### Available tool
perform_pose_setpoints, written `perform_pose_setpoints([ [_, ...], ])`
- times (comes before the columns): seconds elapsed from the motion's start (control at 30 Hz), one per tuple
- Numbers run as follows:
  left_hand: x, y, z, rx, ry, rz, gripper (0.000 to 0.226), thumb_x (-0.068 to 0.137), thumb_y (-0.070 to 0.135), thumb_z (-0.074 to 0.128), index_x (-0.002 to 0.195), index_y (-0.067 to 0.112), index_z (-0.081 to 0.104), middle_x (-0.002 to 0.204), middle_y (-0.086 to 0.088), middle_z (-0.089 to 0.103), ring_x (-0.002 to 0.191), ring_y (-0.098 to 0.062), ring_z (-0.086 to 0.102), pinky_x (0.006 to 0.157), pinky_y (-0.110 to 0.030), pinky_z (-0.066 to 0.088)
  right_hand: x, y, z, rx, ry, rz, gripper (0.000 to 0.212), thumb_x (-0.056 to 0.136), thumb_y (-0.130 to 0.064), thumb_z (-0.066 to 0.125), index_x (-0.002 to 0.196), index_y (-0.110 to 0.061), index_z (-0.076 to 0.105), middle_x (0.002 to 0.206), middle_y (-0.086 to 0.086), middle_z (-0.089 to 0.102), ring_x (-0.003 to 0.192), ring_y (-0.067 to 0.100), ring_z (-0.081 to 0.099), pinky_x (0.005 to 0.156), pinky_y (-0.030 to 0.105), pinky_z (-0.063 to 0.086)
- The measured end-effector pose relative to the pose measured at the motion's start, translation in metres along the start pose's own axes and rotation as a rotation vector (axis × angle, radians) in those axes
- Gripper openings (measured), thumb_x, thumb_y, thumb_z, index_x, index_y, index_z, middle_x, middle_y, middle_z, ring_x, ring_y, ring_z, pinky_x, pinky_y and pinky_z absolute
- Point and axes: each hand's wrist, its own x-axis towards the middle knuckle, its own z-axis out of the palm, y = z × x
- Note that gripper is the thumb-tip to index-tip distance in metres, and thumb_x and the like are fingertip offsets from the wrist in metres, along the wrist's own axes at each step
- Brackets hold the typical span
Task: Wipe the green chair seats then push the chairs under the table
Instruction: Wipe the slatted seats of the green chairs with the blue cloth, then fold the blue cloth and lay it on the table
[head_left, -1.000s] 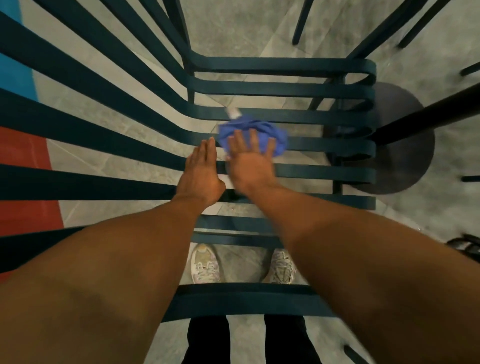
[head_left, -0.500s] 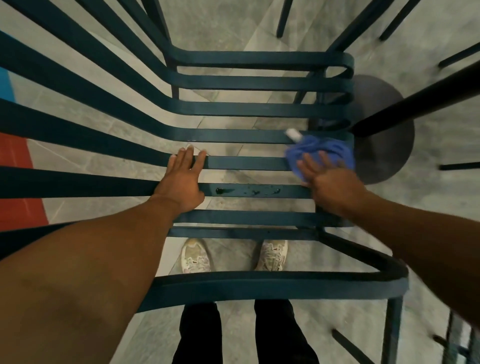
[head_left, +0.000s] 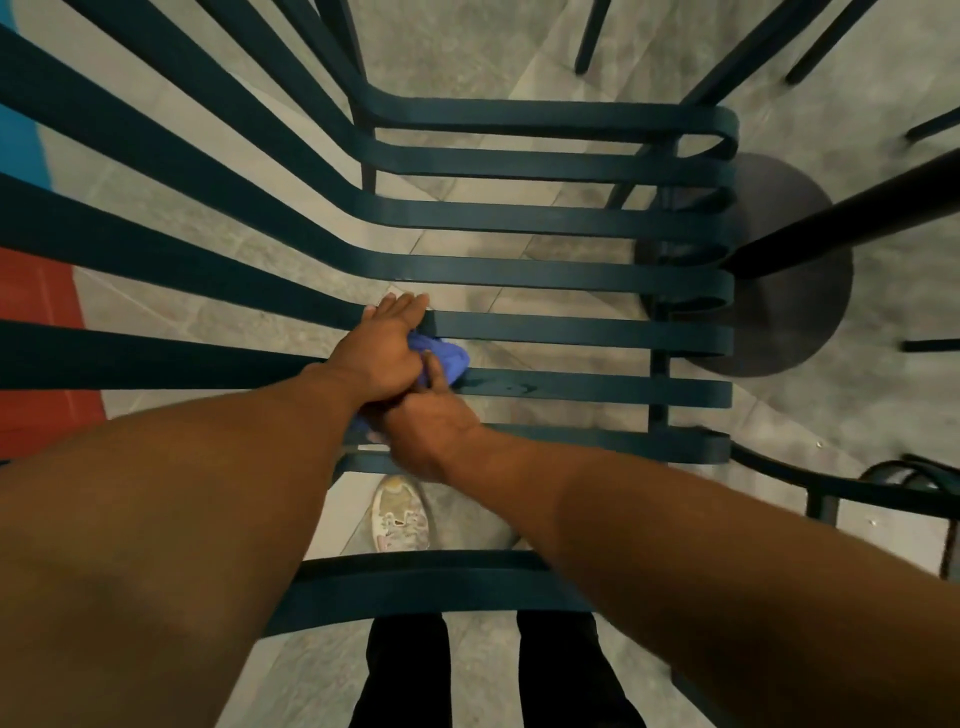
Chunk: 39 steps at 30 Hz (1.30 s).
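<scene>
The dark green slatted chair seat (head_left: 571, 332) fills the middle of the head view, its back slats sweeping off to the left. My left hand (head_left: 387, 345) lies flat on a slat near the bend where seat meets back. A crumpled blue cloth (head_left: 447, 358) sits on the seat, partly under both hands. My right hand (head_left: 431, 426) presses on the cloth, one straight finger showing on it; its other fingers are hidden beneath my left hand. A wet streak shows on the slat just right of the cloth.
The table's round dark base (head_left: 789, 322) and black post (head_left: 841, 218) stand just past the seat's right end. Another chair's frame (head_left: 904, 478) shows at the right edge. Dark legs (head_left: 587, 36) stand at the top. My shoe (head_left: 400, 514) is under the seat.
My right hand has swept the blue cloth from the seat's right end back to the left, up against and partly under my left hand. My left hand has stayed on its slat.
</scene>
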Motion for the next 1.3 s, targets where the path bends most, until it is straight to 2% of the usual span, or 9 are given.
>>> perform_pose_setpoints([
  [0.2,-0.003,0.000,0.003,0.096,-0.037,0.003,0.083,0.086,0.008,0.060,0.152,0.014,0.011,0.160,-0.010,0.004,0.147,-0.025,-0.001,0.116,-0.033,-0.004,-0.085,0.092,0.002,-0.293,-0.196,-0.157,0.062,0.094,-0.034,0.050,0.149,-0.035,0.020,0.159,-0.010,0.009,0.146,0.028,-0.009,0.107,0.072,0.006],
  [0.37,-0.009,0.012,-0.003,0.254,-0.111,-0.081,0.086,0.089,0.019,0.062,0.153,0.019,0.003,0.161,-0.009,-0.003,0.146,-0.032,-0.006,0.117,-0.042,0.002,-0.191,0.158,-0.016,-0.225,-0.316,0.087,0.058,0.098,-0.035,0.044,0.148,-0.040,0.016,0.160,-0.013,0.003,0.145,0.020,-0.013,0.112,0.057,-0.009],
  [0.47,-0.019,0.033,-0.008,0.310,-0.128,-0.131,0.082,0.086,0.025,0.064,0.151,0.015,0.016,0.157,-0.015,0.012,0.143,-0.039,0.009,0.116,-0.048,0.016,-0.227,0.163,-0.033,-0.024,-0.360,0.371,0.048,0.099,-0.036,0.040,0.145,-0.039,0.028,0.159,0.000,0.013,0.146,0.024,0.009,0.117,0.049,0.007],
  [0.57,-0.038,0.062,-0.010,0.268,-0.150,-0.104,0.078,0.080,0.025,0.070,0.147,0.015,0.030,0.152,-0.014,0.029,0.137,-0.036,0.027,0.112,-0.045,0.030,-0.224,0.141,-0.053,0.311,-0.242,0.600,0.036,0.094,-0.024,0.052,0.131,-0.022,0.052,0.135,0.009,0.050,0.117,0.021,0.049,0.101,0.031,0.036],
  [0.7,-0.067,0.127,-0.015,0.069,-0.191,0.204,0.101,0.070,0.039,0.079,0.151,0.028,0.019,0.156,-0.005,0.027,0.138,-0.025,0.031,0.108,-0.036,0.032,-0.190,0.086,-0.085,0.433,-0.049,0.543,0.021,0.085,-0.026,0.064,0.103,-0.017,0.058,0.104,0.009,0.063,0.093,0.024,0.059,0.078,0.030,0.044],
  [0.87,-0.094,0.169,-0.038,0.216,-0.070,0.336,0.071,0.075,0.033,0.069,0.139,0.024,0.039,0.117,-0.009,0.066,0.104,-0.033,0.061,0.083,-0.035,0.048,-0.177,0.032,-0.121,0.552,0.193,0.524,0.041,0.080,-0.020,0.064,0.119,-0.012,0.056,0.113,0.014,0.065,0.102,0.032,0.060,0.081,0.031,0.047],
  [1.0,-0.109,0.179,-0.074,0.196,-0.109,0.331,0.033,0.076,0.025,0.070,0.108,0.018,0.064,0.102,-0.009,0.070,0.092,-0.030,0.063,0.072,-0.026,0.043,-0.194,0.011,-0.140,0.674,0.364,0.532,0.031,0.072,-0.011,0.066,0.103,-0.013,0.061,0.104,0.014,0.067,0.095,0.032,0.061,0.074,0.025,0.042],
  [1.2,-0.137,0.205,-0.128,0.208,-0.329,0.309,0.021,0.072,0.037,0.080,0.081,0.021,0.071,0.070,0.000,0.070,0.057,-0.011,0.063,0.059,-0.030,0.052,-0.224,-0.014,-0.164,0.833,0.495,0.713,0.018,0.071,-0.011,0.067,0.076,-0.025,0.056,0.076,0.003,0.061,0.075,0.023,0.058,0.064,0.027,0.041],
  [1.3,-0.161,0.227,-0.147,0.242,-0.337,0.437,0.020,0.081,0.042,0.071,0.067,0.029,0.064,0.066,-0.004,0.065,0.058,-0.016,0.058,0.057,-0.029,0.047,-0.246,-0.030,-0.180,0.801,0.561,0.732,0.020,0.070,-0.007,0.064,0.066,-0.025,0.056,0.063,0.001,0.056,0.064,0.020,0.054,0.055,0.027,0.036],
])
